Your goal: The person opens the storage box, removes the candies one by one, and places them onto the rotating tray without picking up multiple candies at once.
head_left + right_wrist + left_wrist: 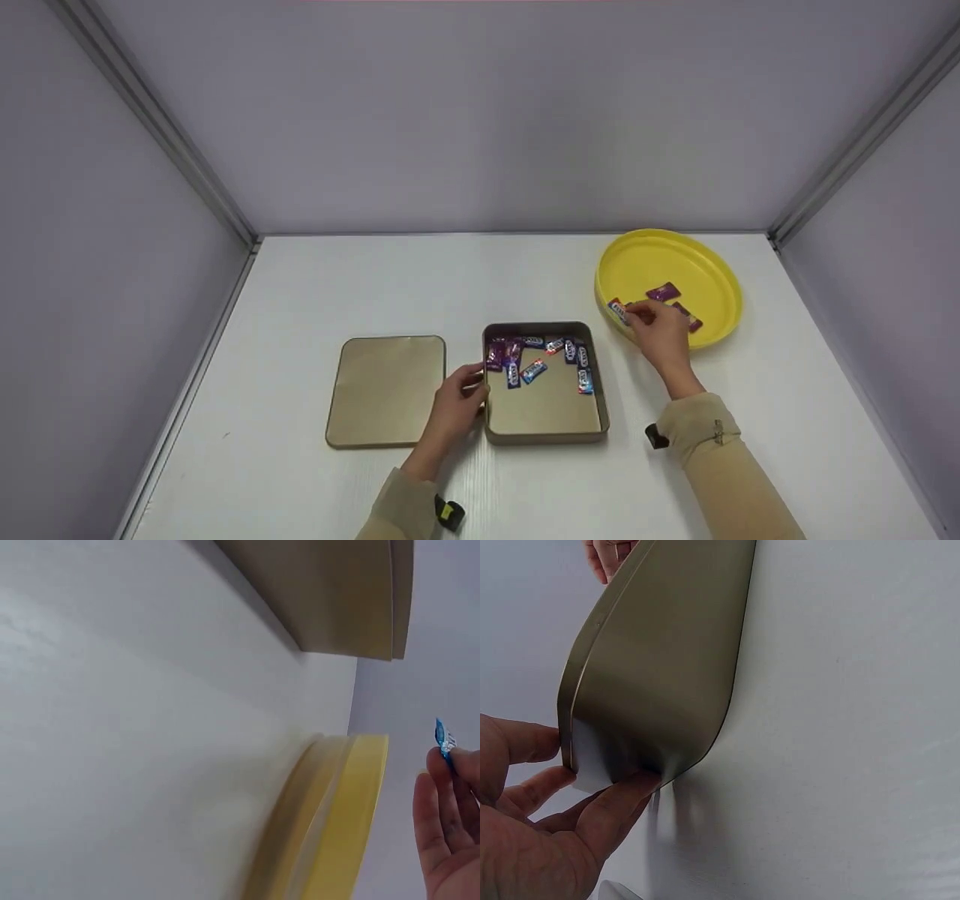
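My right hand (661,336) pinches a small wrapped candy (619,311) between thumb and fingertips over the near left rim of a yellow round tray (720,274). In the right wrist view the candy (444,742) shows a blue wrapper end. Purple-wrapped candies (664,292) lie in the tray, partly hidden by that hand. My left hand (454,405) touches the left outer wall of an open gold tin box (544,412) with its fingertips. In the left wrist view, the fingers (615,810) rest against the tin's side. Several purple, blue and red wrapped candies (534,371) lie mostly in its far half.
A flat gold lid (386,390) lies on the white table (300,300) to the left of the tin, close to my left forearm. Pale panels (480,112) enclose the table at the back and both sides.
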A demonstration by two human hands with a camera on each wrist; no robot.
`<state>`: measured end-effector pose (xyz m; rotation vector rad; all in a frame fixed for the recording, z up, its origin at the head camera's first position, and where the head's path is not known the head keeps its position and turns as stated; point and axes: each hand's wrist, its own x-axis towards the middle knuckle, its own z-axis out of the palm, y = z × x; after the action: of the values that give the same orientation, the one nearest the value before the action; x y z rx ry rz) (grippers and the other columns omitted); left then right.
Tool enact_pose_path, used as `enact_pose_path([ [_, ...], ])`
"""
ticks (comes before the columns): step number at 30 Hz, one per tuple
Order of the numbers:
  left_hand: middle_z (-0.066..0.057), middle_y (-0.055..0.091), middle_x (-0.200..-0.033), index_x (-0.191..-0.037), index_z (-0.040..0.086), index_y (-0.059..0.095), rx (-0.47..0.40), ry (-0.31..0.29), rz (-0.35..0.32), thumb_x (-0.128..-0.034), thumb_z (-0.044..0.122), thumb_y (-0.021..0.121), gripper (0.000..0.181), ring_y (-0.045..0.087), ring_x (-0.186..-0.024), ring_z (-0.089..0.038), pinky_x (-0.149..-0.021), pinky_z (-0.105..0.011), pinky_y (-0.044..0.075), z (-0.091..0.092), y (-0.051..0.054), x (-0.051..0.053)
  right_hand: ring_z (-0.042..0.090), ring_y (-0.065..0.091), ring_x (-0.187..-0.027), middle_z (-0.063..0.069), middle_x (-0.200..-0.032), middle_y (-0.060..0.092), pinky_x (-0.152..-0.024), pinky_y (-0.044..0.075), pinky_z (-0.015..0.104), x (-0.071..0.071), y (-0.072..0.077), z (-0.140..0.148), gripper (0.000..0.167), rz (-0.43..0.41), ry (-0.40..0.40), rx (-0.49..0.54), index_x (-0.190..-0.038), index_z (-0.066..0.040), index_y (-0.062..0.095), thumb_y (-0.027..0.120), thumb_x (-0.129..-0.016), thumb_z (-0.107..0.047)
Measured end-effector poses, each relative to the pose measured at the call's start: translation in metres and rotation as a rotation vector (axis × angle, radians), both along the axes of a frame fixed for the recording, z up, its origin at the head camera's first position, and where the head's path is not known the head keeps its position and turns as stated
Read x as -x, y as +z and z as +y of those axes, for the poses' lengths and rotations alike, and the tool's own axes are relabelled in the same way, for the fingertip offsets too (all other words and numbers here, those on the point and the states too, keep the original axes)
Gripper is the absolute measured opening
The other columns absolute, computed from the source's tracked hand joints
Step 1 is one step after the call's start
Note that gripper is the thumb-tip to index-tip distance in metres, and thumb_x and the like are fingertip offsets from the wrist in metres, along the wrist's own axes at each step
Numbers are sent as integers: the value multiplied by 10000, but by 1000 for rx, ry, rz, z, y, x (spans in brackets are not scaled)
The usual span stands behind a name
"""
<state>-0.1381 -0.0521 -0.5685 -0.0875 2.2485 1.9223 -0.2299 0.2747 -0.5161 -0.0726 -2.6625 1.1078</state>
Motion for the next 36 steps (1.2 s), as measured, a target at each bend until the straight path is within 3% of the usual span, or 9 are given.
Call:
enact_pose_path([
  [4,-217,571,-1306,-1352,17,545,13,2,-14,-972,64,575,385,578,-1172,-352,-882,-391,549,-1,1,0,274,650,-871,168,-989,695,-731,532,304,8,2,11,150,-80,-77,34,-1021,13,715,668,-930,-98],
  [9,-201,570,-1312,-1363,23,538,12,0,-25,-976,68,570,391,579,-1171,-328,-889,-378,545,-1,2,-1,301,614,-960,204,-1031,676,-844,525,394,17,3,21,188,-135,-155,66,-1052,39,704,643,-934,-95],
  [16,-179,572,-1311,-1372,42,537,8,7,-52,-984,74,567,391,581,-1166,-305,-893,-365,544,1,2,-1,295,581,-1004,204,-1067,641,-842,515,372,24,-3,31,209,-237,-207,97,-1083,43,670,601,-956,-107],
  [22,-199,571,-1308,-1362,24,538,-5,4,-35,-977,64,576,389,580,-1171,-325,-896,-384,543,1,0,-1,291,572,-1015,204,-1110,624,-838,524,367,28,-10,38,236,-299,-187,79,-1142,36,644,576,-974,-114],
  [29,-206,567,-1314,-1360,22,538,4,4,-31,-976,63,572,387,578,-1171,-327,-892,-374,544,2,0,0,312,582,-1076,227,-1181,608,-902,530,399,28,-13,40,347,-295,-113,114,-1299,55,576,561,-975,-69],
  [33,-209,565,-1315,-1357,25,543,-2,7,-35,-974,59,573,386,578,-1168,-326,-888,-370,546,3,1,0,305,572,-1085,202,-1198,602,-909,533,401,26,-11,36,340,-308,-88,121,-1302,23,584,562,-982,-90],
  [36,-221,567,-1309,-1351,12,542,2,2,-16,-972,55,575,383,583,-1162,-335,-881,-379,549,3,1,0,318,586,-1082,207,-1200,615,-888,538,398,22,-9,32,326,-271,-66,81,-1277,22,605,574,-974,-94],
])
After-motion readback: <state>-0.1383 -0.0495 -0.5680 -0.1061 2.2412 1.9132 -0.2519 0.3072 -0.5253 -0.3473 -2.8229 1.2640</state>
